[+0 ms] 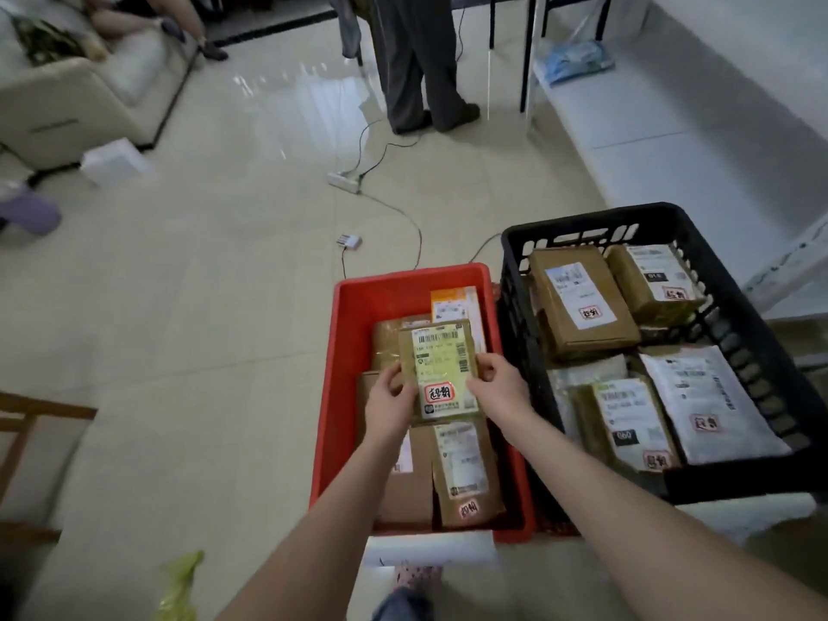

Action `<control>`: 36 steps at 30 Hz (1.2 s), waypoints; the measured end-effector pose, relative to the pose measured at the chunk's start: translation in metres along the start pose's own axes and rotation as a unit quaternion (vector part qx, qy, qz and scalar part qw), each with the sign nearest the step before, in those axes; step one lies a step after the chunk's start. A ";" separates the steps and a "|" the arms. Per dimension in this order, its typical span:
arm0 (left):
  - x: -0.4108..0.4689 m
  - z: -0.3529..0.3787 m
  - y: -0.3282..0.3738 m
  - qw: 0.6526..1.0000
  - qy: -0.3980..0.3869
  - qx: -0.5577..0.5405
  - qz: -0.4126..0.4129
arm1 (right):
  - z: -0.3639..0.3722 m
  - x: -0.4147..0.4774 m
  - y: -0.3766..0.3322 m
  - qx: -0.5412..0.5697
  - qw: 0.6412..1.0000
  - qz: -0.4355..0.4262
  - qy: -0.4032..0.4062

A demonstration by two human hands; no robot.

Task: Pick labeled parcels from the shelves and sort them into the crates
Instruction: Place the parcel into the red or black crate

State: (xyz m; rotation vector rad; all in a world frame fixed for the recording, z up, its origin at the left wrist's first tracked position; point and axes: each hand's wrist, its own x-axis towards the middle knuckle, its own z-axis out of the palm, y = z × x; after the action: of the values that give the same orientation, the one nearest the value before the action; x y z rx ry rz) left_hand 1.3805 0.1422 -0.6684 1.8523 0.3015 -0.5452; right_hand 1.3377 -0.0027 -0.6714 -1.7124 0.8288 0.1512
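While the parcel (441, 369) hung above the middle of the red crate (403, 280), both hands held it.

Item: parcel. Small, flat, brown, wrapped in tape, label facing up with a red-ringed stamp near its near end. It was not yet set down.

Left grip (392, 407): closed on the parcel's left edge, thumb on top.

Right grip (497, 387): closed on the right edge, fingers curled round the side.

Red crate: on the floor, holding several brown parcels, among them a stamped one (466, 477) at the near end, under the held parcel.

Black crate (582, 221): just right of the red one, holding brown boxes and a white mailer (708, 405), each stamped.

Handling, as judged: probably light, since fingertips alone carried it. It looked stiff enough to keep flat. The glossy tape could slip, so the two long edges suit best, with fingers clear of the label. A low, flat release onto the parcels below should keep the label readable.

Other: power strip (344, 181) and cables on the far floor; a standing person (416, 60) beyond.
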 end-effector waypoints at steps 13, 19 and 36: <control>0.246 -0.038 -0.005 0.988 -0.061 0.138 0.041 | 0.153 0.195 -0.021 -0.091 0.996 0.024 0.000; 0.296 -0.036 -0.057 0.969 -0.128 0.212 -0.002 | 0.187 0.230 0.003 -0.115 0.991 0.052 -0.043; 0.140 0.018 0.017 0.693 -0.214 0.617 0.305 | 0.054 0.061 -0.013 -0.306 0.944 -0.011 0.124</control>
State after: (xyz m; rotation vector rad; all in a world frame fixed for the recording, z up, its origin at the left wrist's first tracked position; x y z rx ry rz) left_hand 1.5049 0.1113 -0.7297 2.7610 -1.2979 -0.7420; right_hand 1.4077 0.0195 -0.7091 -2.3599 1.0147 0.1942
